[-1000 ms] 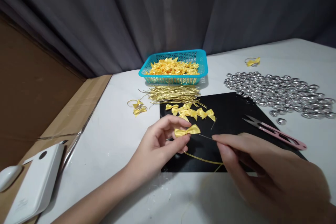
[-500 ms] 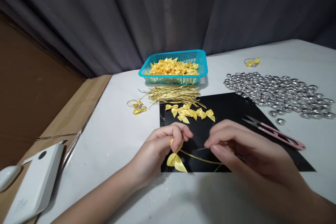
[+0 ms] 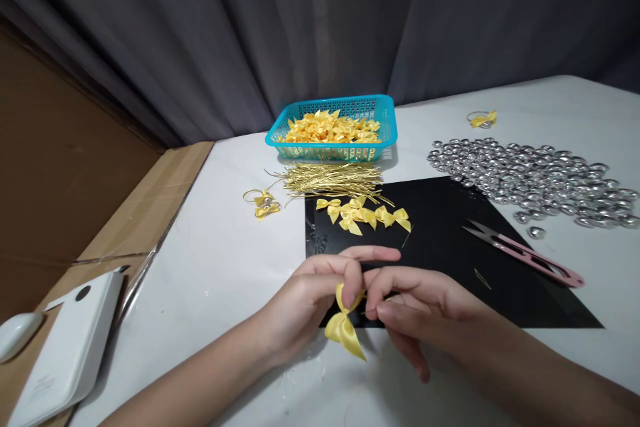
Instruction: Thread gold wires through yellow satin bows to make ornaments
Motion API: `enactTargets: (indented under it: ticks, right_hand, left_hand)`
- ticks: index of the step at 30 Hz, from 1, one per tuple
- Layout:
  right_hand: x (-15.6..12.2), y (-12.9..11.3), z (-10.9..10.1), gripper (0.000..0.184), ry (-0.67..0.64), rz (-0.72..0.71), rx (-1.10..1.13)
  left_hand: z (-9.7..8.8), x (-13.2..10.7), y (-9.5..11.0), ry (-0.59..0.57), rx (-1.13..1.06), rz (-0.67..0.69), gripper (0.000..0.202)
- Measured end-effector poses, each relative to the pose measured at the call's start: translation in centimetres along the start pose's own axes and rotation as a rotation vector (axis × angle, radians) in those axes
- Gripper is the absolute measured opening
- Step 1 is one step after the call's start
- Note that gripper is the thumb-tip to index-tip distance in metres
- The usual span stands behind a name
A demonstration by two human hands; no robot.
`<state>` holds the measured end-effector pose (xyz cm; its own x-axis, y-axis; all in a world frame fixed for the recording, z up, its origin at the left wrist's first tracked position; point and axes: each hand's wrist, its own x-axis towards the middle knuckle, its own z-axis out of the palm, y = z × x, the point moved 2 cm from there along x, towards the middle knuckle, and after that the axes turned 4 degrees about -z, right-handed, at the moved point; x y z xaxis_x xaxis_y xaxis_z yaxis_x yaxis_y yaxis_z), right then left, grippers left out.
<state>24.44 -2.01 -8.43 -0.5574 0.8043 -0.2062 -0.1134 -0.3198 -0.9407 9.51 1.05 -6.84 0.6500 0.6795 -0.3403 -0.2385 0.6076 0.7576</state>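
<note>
Bow (image 3: 341, 332) is pinched by one loop (image 3: 339, 293) in the left hand (image 3: 300, 300), over the mat (image 3: 435, 233)'s near edge; right hand (image 3: 435, 307) is curled there too, contents can't be made out. Probably feather-light, soft, slippery; best held at the knot (image 3: 345, 311).

Your left hand (image 3: 305, 297) and right hand (image 3: 435, 300) crowd together at the yellow bow (image 3: 343, 327), with hardly any gap between them. Straight ahead, the loose bows (image 3: 369, 216), gold ties (image 3: 333, 180) and blue basket (image 3: 387, 127) block you one behind another. Ahead right, you can pass over mostly bare black mat (image 3: 435, 223) up to the pink snips (image 3: 517, 251) and silver beads (image 3: 530, 177). On the left, open table (image 3: 210, 273) runs to the cardboard (image 3: 150, 197) and white device (image 3: 65, 353).
</note>
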Motion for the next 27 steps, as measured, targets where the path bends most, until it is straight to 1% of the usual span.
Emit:
enactTargets:
  ticks: [1,3,6,8,10,12,15,16,18,21,24,27]
  right_hand:
    - [0.0,0.0,0.1,0.029,0.001,0.026,0.013]
    - [0.0,-0.2,0.2,0.028,0.043,0.094,0.036]
    - [-0.1,-0.8,0.5,0.030,0.099,0.214,0.084]
    - [-0.1,-1.2,0.8,0.031,0.117,0.256,0.105]
    - [-0.1,-1.4,0.9,0.033,0.134,0.268,0.104]
    - [0.0,-1.3,0.8,0.033,0.163,0.264,0.094]
    - [0.0,-1.0,0.3,0.034,0.243,0.202,0.068]
    - [0.1,-1.0,0.0,0.034,0.284,0.166,0.056]
    - [0.1,-0.9,-0.7,0.037,0.371,0.092,0.029]
    - [0.1,-0.9,-1.4,0.043,0.482,0.030,0.023]
    - [0.1,-0.8,-1.5,0.047,0.525,0.029,0.051]
    - [0.1,-0.7,-1.4,0.048,0.519,0.042,0.065]
  left_hand:
    - [0.0,0.0,-0.1,-0.001,0.011,-0.002,0.020]
    - [-0.1,0.0,-0.4,0.012,0.031,0.004,0.021]
    - [-0.3,0.1,-0.6,0.069,0.044,0.025,0.023]
    - [-0.4,0.2,-0.6,0.115,0.058,0.045,0.025]
    - [-0.4,0.2,-0.6,0.142,0.069,0.062,0.029]
    - [-0.3,0.2,-0.6,0.178,0.065,0.071,0.028]
    - [-0.4,0.3,-0.8,0.248,0.021,0.038,0.008]
    - [-0.5,0.3,-0.9,0.260,0.008,0.024,0.005]
    - [-0.5,0.4,-1.1,0.259,0.024,0.021,0.017]
    - [-0.5,0.3,-1.1,0.242,0.093,0.081,0.027]
    - [-0.4,0.3,-0.8,0.286,0.153,0.140,0.023]
    - [-0.4,0.2,-0.6,0.338,0.208,0.151,0.017]
